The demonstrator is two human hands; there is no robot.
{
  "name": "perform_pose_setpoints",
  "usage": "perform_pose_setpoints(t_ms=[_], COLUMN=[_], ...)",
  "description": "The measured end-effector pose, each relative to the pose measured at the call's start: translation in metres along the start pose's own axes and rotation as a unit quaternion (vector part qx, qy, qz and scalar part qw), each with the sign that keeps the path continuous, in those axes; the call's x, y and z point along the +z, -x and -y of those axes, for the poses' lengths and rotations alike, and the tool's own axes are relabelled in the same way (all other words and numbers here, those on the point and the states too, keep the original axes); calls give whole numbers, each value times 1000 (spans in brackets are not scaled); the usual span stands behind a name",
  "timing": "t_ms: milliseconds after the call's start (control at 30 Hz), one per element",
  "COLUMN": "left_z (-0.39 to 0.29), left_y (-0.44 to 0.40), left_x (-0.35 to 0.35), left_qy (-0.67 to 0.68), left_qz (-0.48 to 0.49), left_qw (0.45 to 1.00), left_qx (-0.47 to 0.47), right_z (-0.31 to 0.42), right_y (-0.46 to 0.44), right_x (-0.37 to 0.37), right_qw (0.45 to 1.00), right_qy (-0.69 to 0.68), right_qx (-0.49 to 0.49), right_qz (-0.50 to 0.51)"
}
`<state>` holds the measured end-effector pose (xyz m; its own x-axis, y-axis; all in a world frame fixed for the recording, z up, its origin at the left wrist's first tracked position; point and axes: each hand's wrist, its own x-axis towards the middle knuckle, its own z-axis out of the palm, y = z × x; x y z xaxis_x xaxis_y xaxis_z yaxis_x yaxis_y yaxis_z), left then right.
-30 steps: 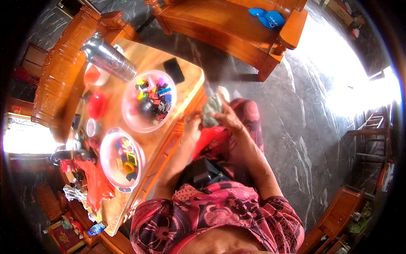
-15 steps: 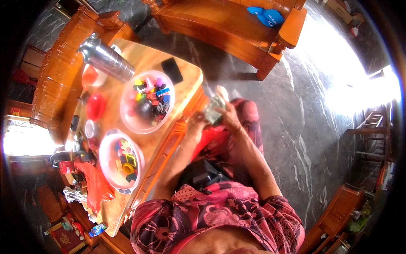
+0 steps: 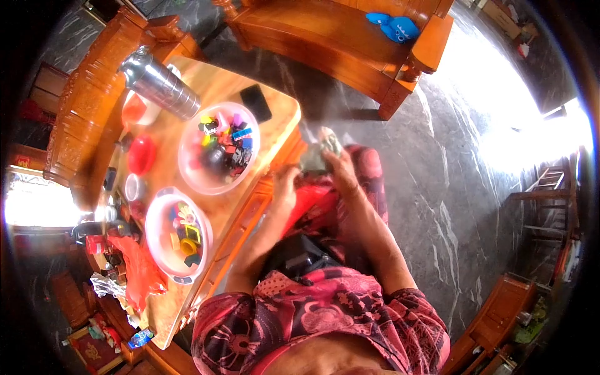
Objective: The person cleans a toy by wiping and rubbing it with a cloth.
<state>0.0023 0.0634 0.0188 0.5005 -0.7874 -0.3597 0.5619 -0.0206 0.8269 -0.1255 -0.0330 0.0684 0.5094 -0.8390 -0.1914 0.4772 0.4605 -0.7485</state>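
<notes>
A crumpled grey-green cloth (image 3: 314, 159) is between my two hands, above my lap and just right of the table's edge. My left hand (image 3: 288, 182) is closed at the cloth's left side. On the other side my right hand (image 3: 338, 166) has its fingers wrapped on the cloth, part of which bunches up over them. Haze and blur soften the cloth's outline. Red fabric (image 3: 310, 201) lies below the hands, over my legs.
On the wooden table (image 3: 275, 115) are a tub of coloured blocks (image 3: 234, 140), a second tub of toys (image 3: 187, 240), a black phone (image 3: 255, 103), a metal flask (image 3: 164, 84) and a red bag (image 3: 142, 269). A wooden bench (image 3: 312, 37) holds a blue toy (image 3: 400, 29).
The cloth has been turned and bunched between my hands, its upper part now nearer my right hand. My left hand has shifted slightly. The tubs and the flask stay in place.
</notes>
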Motion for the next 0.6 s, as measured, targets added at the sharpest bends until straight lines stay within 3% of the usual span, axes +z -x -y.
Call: perform_pose_setpoints(t_ms=[67, 233, 333, 400, 600], left_z=[2, -1, -19, -19, -18], left_y=[-8, -5, 9, 13, 11], left_x=[-13, -3, 17, 21, 18], left_qy=[46, 107, 85, 99, 57], left_qz=[51, 85, 64, 101, 114], left_qw=[997, 988, 987, 987, 987], left_qx=[-31, -69, -119, -77, -99], right_z=[-4, -2, 4, 6, -7], right_y=[-3, 2, 5, 6, -4], right_x=[-7, 1, 6, 8, -5], right_qw=[995, 985, 986, 989, 994], right_qy=[3, 6, 105, 75, 59], right_qx=[38, 57, 47, 50, 31], right_qz=[90, 161, 124, 114, 84])
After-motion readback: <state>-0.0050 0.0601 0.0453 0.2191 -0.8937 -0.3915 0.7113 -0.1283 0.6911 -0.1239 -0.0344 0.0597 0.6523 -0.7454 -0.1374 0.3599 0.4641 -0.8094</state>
